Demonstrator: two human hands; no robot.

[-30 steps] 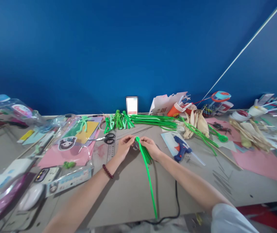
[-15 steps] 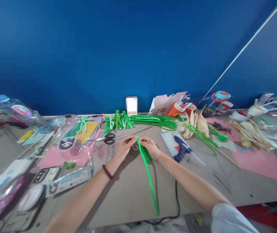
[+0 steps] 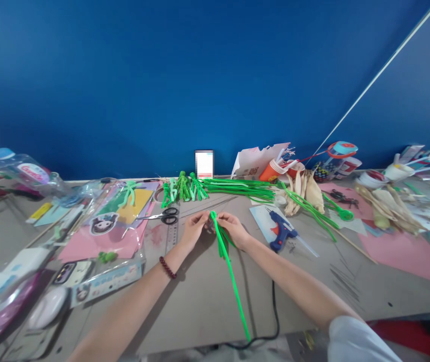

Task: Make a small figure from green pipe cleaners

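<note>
Between my fingertips is a bright green pipe-cleaner piece (image 3: pixel 233 281), with a coiled top and a long strand that hangs toward the table's front edge. Shorter green loops dangle beside the strand. My left hand (image 3: pixel 197 226) pinches the coil from the left, a beaded bracelet on its wrist. From the right, my right hand (image 3: pixel 233 229) has its fingers closed at the same coil. Behind them lie a bundle of green pipe cleaners (image 3: pixel 241 187) and several small green twisted figures (image 3: pixel 183 187).
Black-handled scissors (image 3: pixel 169 215) lie left of my hands, near a ruler (image 3: pixel 172 235). A blue glue gun (image 3: pixel 283 230) rests at the right. Pink paper (image 3: pixel 98 244), bottles and cups surround the work area. A black cable crosses the front edge.
The long strand's lower end has swung slightly right and down. The shorter green loops have shifted left beneath the coil. Both hands remain in nearly the same place.
</note>
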